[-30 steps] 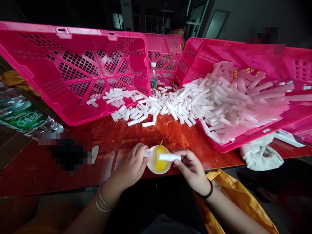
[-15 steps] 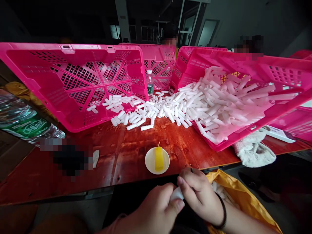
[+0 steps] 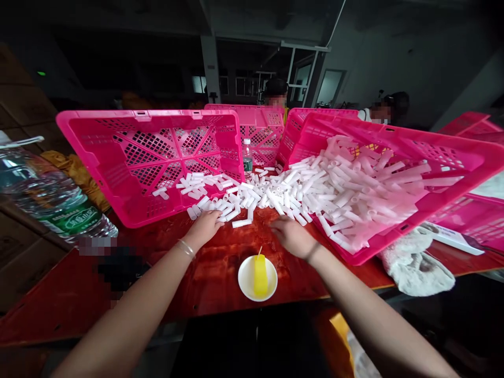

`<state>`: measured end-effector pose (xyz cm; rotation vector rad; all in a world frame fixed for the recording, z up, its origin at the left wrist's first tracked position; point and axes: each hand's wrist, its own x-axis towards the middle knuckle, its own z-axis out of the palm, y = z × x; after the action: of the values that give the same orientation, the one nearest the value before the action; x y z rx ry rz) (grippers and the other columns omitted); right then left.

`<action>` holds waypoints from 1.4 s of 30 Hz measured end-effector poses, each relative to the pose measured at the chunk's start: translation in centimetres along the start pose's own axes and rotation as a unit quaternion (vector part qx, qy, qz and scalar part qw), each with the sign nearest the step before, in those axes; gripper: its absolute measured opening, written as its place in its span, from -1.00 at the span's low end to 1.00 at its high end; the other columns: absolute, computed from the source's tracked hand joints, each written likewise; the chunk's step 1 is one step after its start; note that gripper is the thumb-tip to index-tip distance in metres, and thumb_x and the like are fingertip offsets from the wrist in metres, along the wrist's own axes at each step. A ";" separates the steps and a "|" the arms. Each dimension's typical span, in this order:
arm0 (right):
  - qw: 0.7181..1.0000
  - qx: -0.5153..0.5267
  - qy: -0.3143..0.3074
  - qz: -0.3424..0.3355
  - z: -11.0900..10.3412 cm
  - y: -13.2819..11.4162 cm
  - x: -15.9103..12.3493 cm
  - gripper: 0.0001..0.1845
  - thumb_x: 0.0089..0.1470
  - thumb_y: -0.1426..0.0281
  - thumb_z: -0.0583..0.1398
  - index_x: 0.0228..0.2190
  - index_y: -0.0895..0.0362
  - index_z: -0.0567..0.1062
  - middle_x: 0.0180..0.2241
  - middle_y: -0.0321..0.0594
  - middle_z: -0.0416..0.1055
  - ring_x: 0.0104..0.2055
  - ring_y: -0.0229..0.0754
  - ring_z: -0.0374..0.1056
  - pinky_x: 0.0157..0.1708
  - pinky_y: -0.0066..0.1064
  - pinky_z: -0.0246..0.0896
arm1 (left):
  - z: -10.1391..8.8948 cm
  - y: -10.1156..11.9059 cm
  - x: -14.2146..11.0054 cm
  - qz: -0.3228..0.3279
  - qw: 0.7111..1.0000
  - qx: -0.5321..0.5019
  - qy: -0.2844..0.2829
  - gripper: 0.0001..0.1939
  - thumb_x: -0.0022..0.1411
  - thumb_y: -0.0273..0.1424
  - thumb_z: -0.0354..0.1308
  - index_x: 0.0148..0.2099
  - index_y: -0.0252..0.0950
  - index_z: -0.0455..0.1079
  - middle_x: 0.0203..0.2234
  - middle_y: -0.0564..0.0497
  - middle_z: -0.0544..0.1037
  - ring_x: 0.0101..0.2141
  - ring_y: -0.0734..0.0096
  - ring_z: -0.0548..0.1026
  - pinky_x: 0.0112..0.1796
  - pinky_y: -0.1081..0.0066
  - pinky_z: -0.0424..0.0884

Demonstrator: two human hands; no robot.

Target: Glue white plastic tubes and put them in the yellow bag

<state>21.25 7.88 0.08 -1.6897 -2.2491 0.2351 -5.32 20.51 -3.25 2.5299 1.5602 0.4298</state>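
1. Head view: both bare arms stretch forward over the table, elbows low and wide apart, forearms angling inward to the hands.
2. Left hand lies palm down, fingers bent, its fingertips touching the near left edge of the heap of white tubes; whether they grip one, I cannot tell. Thin, pale bands circle that wrist.
3. Right hand is bent inward at the wrist, back upward, fingers curled and pointing left, just short of the heap. Motion blur hides the fingertips, so I cannot tell if it holds anything. A dark band rings the wrist.
4. Tubes are short, hollow, smooth cylinders, lying at all angles; they run from the right crate across the table into the left crate. Those in the right crate look longer and more see-through.
5. Both crates are glossy pink plastic with latticed walls, tipped with their openings toward the person.
6. Between the forearms sits a shallow, round, white dish bearing a yellow block with a thin stick.
7. Table surface is reddish-brown, streaked and slightly shiny; a rumpled, whitish cloth lies at right.
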 end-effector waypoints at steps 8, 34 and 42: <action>0.999 0.017 -0.048 -0.015 4.8 -2.1 8.7 -0.83 -0.04 0.43 0.31 -0.33 0.21 0.53 -0.29 -0.05 0.51 -0.21 -0.06 0.41 -0.20 -0.37 0.24 | 1.1 -0.4 -3.1 -0.049 0.996 -0.005 -0.079 -0.83 -0.03 -0.48 0.28 -0.29 -0.31 0.49 -0.36 -0.07 0.55 -0.30 0.21 0.51 -0.21 0.35 0.40; 0.958 0.138 0.089 -0.237 6.9 1.8 -7.7 -0.54 0.24 0.52 0.01 0.13 0.02 0.33 -0.01 -0.07 0.43 0.03 -0.06 0.37 0.00 -0.14 0.35 | 5.5 7.7 -14.0 0.064 0.959 -0.277 -0.008 -0.18 -0.31 -0.20 0.50 0.01 -0.22 0.23 0.07 -0.20 0.36 0.11 -0.05 0.31 0.07 -0.04 0.30; 0.973 0.181 0.076 -0.125 6.6 0.3 -7.5 -0.65 0.23 0.46 0.05 0.02 0.12 0.42 -0.14 -0.01 0.46 -0.10 -0.07 0.41 -0.09 -0.17 0.41 | 5.3 7.7 -14.1 0.058 0.950 -0.306 -0.019 -0.19 -0.28 -0.17 0.49 0.02 -0.23 0.22 0.11 -0.22 0.32 0.13 -0.05 0.29 0.10 -0.03 0.25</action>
<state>21.14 1.17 -7.36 -1.1858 -2.1233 0.4127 -3.09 4.63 -8.59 2.1248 1.0445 0.7403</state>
